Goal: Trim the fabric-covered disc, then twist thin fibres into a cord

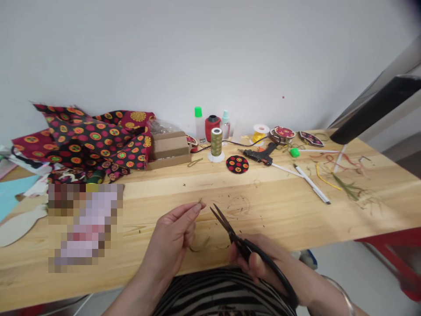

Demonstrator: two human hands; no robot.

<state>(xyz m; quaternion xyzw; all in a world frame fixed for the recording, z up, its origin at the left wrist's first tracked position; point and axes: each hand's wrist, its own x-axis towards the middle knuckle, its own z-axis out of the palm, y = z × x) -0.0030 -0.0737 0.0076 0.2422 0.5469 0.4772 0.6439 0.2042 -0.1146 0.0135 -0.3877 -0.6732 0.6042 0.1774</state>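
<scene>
My left hand (179, 226) is closed in a pinch, with a short end of thin olive thread (200, 200) poking up between thumb and forefinger. More dark strands show beneath that hand, close to the table's front edge. Black-handled scissors (230, 230) are in my right hand (251, 259), blades slightly apart and tips pointing toward my left fingertips without touching them. Beyond both hands, a round patterned fabric disc (237, 164) lies flat beside a standing spool of olive thread (216, 144).
Patterned cloth (95, 136) is heaped at the left by a cardboard box (169, 149). Bottles (199, 125), a yellow spool (260, 135) and a black glue gun (261, 154) line the back. White-barrelled pens (312, 184) and thread scraps lie right. A blurred-out object (94, 224) is at left.
</scene>
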